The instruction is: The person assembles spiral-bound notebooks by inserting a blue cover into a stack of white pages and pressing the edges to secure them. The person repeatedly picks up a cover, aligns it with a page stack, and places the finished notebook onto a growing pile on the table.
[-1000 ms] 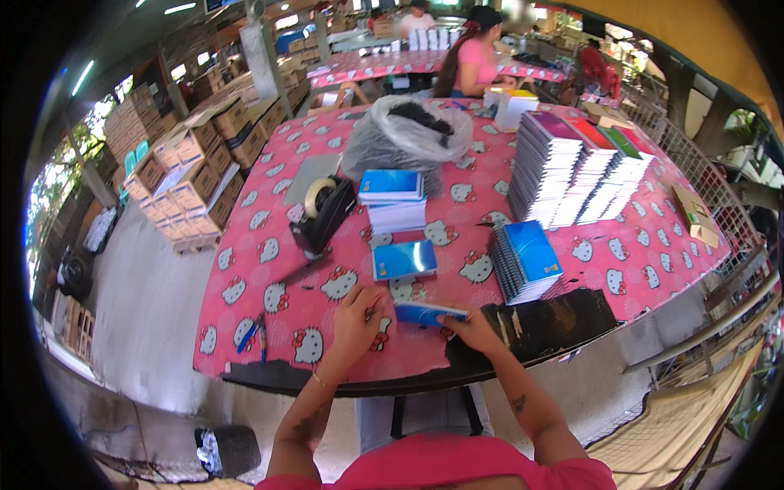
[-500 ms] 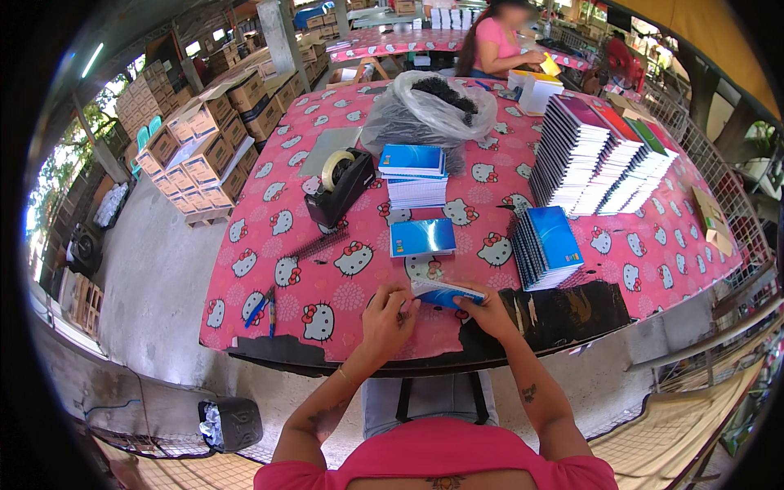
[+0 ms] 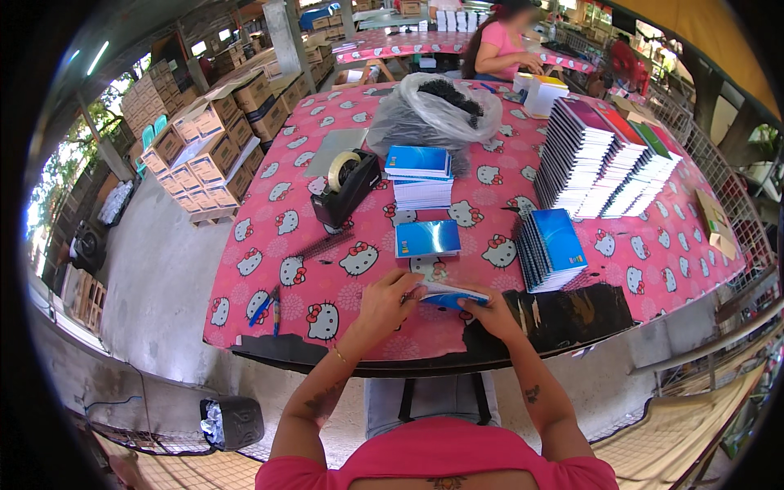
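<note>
Both hands close on one thin blue notebook (image 3: 452,296) at the near edge of the bench (image 3: 269,237): the left hand (image 3: 390,300) pinches its left end, the right hand (image 3: 487,314) its right end, fingers curled over the cover. It looks light and floppy, a glossy cover over a few sheets, likely to bend or slip unless held by the edges. Just beyond lies a second blue notebook (image 3: 428,238), then a short stack (image 3: 420,175). Left of that stands a tape dispenser (image 3: 346,188) with a black spiral (image 3: 323,244) beside it. To the right, a fanned pile of bound books (image 3: 550,247) sits close to the right hand; pens (image 3: 267,306) lie well left.
</note>
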The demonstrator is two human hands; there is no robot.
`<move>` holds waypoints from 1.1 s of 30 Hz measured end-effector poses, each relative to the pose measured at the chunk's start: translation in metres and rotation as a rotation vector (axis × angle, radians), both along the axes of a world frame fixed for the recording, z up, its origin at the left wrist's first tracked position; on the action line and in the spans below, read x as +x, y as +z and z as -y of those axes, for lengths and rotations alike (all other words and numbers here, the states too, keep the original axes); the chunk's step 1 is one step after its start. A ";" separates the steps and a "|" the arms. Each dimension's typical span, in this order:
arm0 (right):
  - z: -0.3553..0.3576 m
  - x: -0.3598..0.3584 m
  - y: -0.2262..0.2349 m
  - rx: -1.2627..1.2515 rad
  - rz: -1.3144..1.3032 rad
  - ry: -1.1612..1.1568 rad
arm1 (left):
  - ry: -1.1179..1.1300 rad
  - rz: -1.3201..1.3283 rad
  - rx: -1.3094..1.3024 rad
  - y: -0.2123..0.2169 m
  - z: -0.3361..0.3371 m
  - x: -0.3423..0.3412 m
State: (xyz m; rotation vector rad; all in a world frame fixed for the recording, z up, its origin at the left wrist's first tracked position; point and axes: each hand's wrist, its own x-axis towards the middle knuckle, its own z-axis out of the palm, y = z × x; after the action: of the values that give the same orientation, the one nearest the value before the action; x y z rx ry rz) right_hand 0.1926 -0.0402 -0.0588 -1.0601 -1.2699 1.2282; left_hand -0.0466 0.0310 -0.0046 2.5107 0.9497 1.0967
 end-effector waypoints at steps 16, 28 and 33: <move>-0.001 -0.001 -0.001 0.092 0.063 -0.016 | 0.024 0.003 0.109 -0.010 0.013 0.001; 0.001 0.002 -0.009 -0.031 0.002 -0.017 | 0.020 -0.001 0.174 -0.015 0.019 0.002; 0.000 0.001 -0.007 0.028 0.042 -0.016 | 0.035 0.054 0.228 -0.023 0.021 0.003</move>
State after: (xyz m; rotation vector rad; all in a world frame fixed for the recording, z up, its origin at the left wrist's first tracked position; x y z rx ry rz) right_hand 0.1939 -0.0403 -0.0661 -1.0787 -1.3045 1.1785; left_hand -0.0432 0.0104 -0.0279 2.6345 0.9024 1.3461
